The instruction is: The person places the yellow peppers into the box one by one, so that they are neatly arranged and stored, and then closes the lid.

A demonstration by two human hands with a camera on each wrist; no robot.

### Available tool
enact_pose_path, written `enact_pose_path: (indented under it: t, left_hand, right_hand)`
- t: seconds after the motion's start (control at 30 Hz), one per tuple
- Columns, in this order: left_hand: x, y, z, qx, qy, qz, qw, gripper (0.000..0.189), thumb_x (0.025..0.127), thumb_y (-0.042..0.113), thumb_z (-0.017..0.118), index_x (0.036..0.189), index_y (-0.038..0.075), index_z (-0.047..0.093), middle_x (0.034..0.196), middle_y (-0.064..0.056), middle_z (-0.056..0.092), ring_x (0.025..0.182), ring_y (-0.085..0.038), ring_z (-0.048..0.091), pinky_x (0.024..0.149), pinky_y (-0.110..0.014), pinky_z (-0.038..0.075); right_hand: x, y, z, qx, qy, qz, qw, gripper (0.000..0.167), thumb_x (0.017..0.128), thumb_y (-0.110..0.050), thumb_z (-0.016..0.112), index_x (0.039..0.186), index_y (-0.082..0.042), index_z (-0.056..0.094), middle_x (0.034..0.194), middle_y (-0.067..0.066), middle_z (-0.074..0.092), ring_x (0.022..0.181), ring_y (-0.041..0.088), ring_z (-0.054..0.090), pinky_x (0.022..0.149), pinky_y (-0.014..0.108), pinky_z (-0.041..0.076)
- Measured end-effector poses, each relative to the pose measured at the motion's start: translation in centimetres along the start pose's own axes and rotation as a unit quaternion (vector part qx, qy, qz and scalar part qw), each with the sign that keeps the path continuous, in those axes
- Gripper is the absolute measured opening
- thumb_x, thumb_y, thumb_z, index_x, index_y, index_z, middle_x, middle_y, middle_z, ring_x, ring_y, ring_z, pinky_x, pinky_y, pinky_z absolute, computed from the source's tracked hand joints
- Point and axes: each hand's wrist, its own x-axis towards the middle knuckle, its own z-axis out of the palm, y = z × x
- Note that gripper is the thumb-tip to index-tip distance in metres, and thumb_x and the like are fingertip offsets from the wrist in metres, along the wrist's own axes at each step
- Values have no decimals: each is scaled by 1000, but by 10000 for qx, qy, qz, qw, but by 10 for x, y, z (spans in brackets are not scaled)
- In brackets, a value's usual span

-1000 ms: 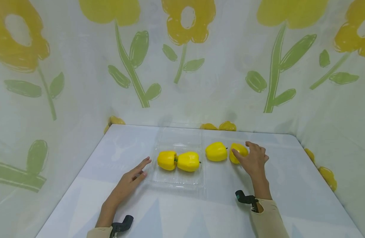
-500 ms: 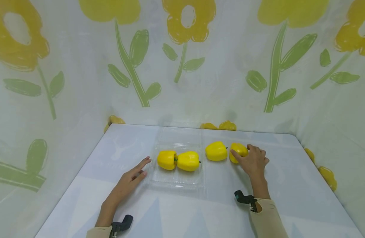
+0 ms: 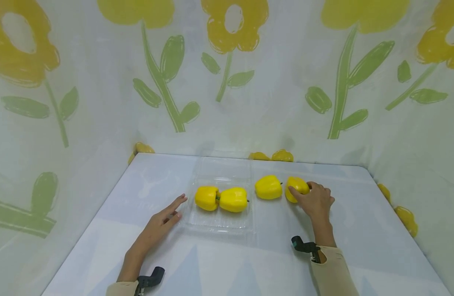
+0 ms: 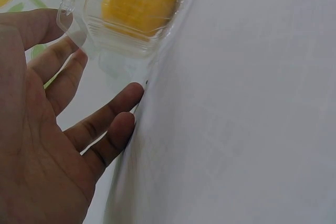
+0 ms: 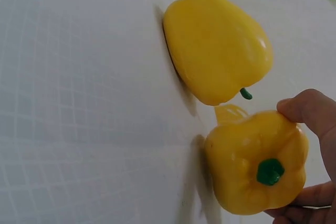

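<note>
While the right hand [image 3: 316, 203] is pinching the rightmost yellow pepper [image 3: 299, 185], the left hand [image 3: 157, 228] is holding nothing, fingers [image 4: 102, 121] loosely extended beside, perhaps touching, the clear container [image 3: 221, 223].
Two peppers [image 3: 233, 200] are lying inside; another pepper [image 3: 268, 187] is sitting on the worktop [image 3: 275, 263], between container and held pepper.

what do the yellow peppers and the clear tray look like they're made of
The yellow peppers look like glossy plastic or coated foam: even color, smooth skin, bright highlights and a uniformly green stem. Real ones can't be ruled out.

The clear tray looks like thin, shiny plastic: it's see-through, and the left wrist view shows ridges in its side.
</note>
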Motion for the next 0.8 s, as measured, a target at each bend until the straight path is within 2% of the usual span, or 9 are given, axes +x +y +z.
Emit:
enact_pose_path:
  t: [0.23, 0.57, 0.8]
  left_hand:
    - [-1, -2, 0, 0, 2, -48, 10000, 52, 105, 27, 55, 155, 24, 41, 160, 10, 34, 112, -17, 59, 90, -42, 51]
    - [0, -1, 1, -109, -29, -151, 9998, 52, 105, 27, 55, 155, 25, 41, 160, 10, 33, 114, -16, 59, 90, -39, 51]
    - [0, -4, 2, -84, -37, -203, 9998, 52, 105, 29, 55, 155, 31, 40, 160, 12, 32, 115, -17, 59, 91, -42, 51]
  right_hand:
    - [-1, -1, -5, 369, 301, -145, 9988, 83, 85, -58, 71, 133, 8, 56, 128, 30, 56, 118, 46, 41, 95, 62, 24]
    - [-4, -7, -11, 761, 203, -184, 9967, 88, 85, -61, 69, 139, 6, 51, 138, 28, 50, 126, 45, 35, 100, 63, 20]
    - [-7, -13, -16, 931, 353, -515, 9937, 86, 85, -59, 72, 140, 4, 52, 139, 26, 51, 127, 43, 35, 101, 63, 19]
